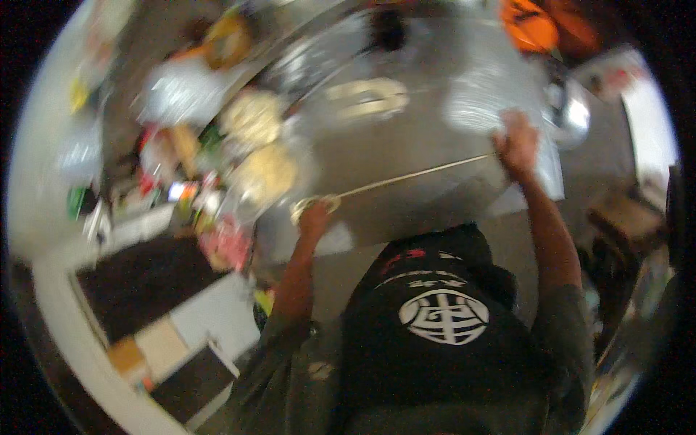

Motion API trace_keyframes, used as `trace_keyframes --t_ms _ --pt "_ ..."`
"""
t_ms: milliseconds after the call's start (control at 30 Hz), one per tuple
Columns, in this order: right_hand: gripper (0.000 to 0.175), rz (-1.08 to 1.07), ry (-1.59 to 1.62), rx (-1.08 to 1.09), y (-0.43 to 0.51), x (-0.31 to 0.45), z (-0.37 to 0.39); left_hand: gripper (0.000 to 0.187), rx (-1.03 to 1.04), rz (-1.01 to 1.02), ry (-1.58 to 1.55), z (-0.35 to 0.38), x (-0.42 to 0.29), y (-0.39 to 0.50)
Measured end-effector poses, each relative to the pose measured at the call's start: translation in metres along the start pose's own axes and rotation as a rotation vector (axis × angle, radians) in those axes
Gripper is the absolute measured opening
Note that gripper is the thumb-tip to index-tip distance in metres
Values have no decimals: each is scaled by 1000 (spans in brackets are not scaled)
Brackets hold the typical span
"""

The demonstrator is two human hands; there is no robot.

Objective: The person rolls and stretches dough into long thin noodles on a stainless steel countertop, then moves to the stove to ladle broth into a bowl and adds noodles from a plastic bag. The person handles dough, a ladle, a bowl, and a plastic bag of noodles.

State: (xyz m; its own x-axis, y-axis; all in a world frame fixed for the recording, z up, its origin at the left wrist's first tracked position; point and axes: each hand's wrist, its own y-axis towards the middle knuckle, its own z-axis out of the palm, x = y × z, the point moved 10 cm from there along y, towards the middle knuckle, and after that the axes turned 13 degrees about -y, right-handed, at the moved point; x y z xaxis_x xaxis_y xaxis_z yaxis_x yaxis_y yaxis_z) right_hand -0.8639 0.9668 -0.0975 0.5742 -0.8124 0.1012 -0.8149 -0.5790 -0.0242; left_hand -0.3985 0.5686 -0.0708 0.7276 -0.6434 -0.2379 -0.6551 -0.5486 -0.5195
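A thin pale strand (416, 175), which looks like noodle dough, runs taut between my two hands above a metal worktop (380, 147). My left hand (315, 217) grips one end, where more of the strand lies in loops around the fingers. Higher and to the right, my right hand (516, 142) is at the other end of the strand; blur hides how its fingers hold it. Beyond the strand, a pale loop of what seems to be dough (375, 97) lies flat on the worktop.
Left of the worktop are two pale rounded masses, one farther (254, 118) and one nearer (267, 171), apparently in clear plastic. A pink bag (225, 242) lies closer. At the far right are an orange object (527, 26) and a shiny metal vessel (571, 111). Much is blurred.
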Motion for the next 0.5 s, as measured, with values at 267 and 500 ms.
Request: trace_keyframes --t_ms 267,500 --pt "65 -368 -75 124 -91 85 18 27 -460 -256 -217 -126 1 -29" --pt "32 206 589 74 -99 -64 31 28 -259 319 -509 -25 -121 19"
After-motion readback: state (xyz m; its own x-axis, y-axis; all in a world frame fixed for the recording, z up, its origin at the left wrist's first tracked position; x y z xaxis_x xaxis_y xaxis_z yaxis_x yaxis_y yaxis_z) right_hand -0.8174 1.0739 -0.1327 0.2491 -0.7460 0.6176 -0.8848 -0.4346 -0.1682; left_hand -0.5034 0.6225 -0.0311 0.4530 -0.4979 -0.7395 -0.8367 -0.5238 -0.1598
